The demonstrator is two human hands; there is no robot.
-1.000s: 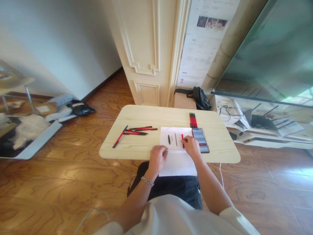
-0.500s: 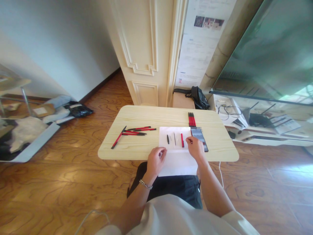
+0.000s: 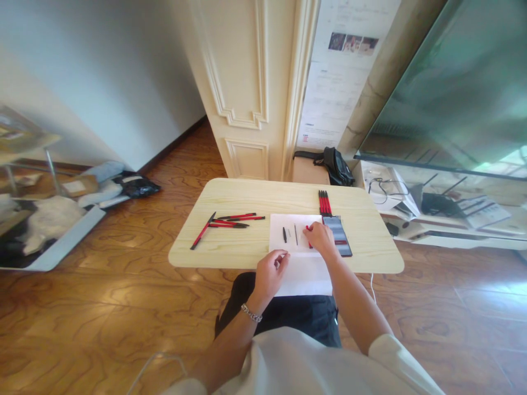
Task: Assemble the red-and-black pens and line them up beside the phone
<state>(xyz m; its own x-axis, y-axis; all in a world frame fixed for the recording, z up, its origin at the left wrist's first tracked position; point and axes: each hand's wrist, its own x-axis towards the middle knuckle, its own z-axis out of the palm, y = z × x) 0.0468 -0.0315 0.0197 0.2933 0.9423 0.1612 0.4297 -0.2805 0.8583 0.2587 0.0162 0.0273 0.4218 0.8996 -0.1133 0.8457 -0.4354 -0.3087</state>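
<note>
My right hand (image 3: 321, 238) is over the right part of a white paper sheet (image 3: 304, 280), with thumb and fingertips closed on a red pen barrel (image 3: 310, 246) that they partly cover. On the same sheet, a short black pen part (image 3: 284, 235), a tiny spring-like piece (image 3: 289, 232) and a thin dark refill (image 3: 296, 235) lie in a row to its left. My left hand (image 3: 269, 271) rests at the sheet's left edge, fingers loosely bent and thumb apart, with nothing seen in it.
Several red and black pens (image 3: 230, 220) lie loosely on the left of the wooden table (image 3: 185, 241). More pens (image 3: 325, 203) stand side by side at the back right, above a dark phone-like device (image 3: 343, 244). A black bag (image 3: 337, 166) is behind the table.
My right hand has moved left from beside the red pen barrel onto it, hiding part of it. My left hand has shifted slightly right along the sheet.
</note>
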